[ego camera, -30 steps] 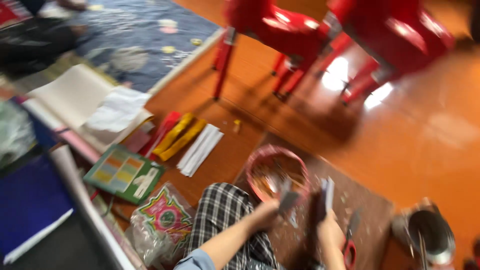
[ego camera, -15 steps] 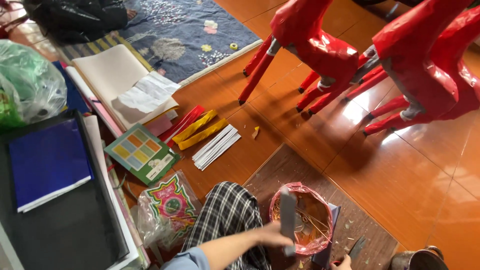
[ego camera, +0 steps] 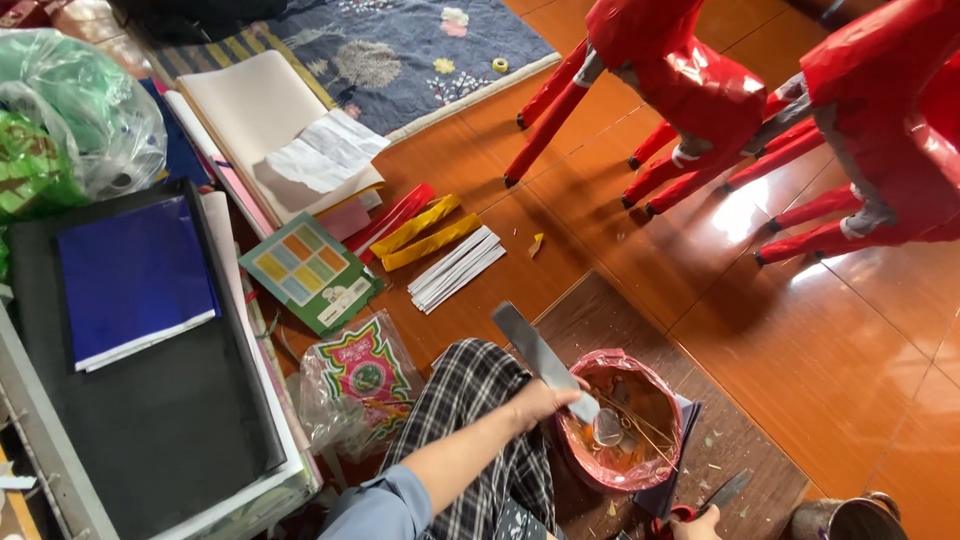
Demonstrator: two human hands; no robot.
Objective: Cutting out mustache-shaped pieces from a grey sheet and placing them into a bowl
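Packages and printed matter, as we find them. A clear bag of green goods (ego camera: 70,120) sits at far left. A dark blue sheet pad (ego camera: 135,280) lies on a black tray (ego camera: 150,430). A green square card with coloured panels (ego camera: 310,272) lies on the orange floor, and just below it a clear packet printed in pink and green (ego camera: 362,375), beside our checked trouser leg. Cream paper sheets (ego camera: 255,120) lie at the rug's edge; red strips (ego camera: 395,218), yellow strips (ego camera: 428,235) and white strips (ego camera: 458,268) lie side by side. Red paper-covered animal figures (ego camera: 700,80) stand at upper right.

Against half a second ago, our view has swung left and down; the bowl now shows whole, where the frame edge cut it before.

The left hand (ego camera: 540,400) is closed around a long flat grey blade (ego camera: 535,350), whose lower end dips into the bowl lined with pink plastic (ego camera: 620,420); the bowl touches the hand's right side, on a dark mat. The right hand (ego camera: 695,525) shows only at the bottom edge, by red-handled scissors (ego camera: 705,500); we cannot tell its grip.
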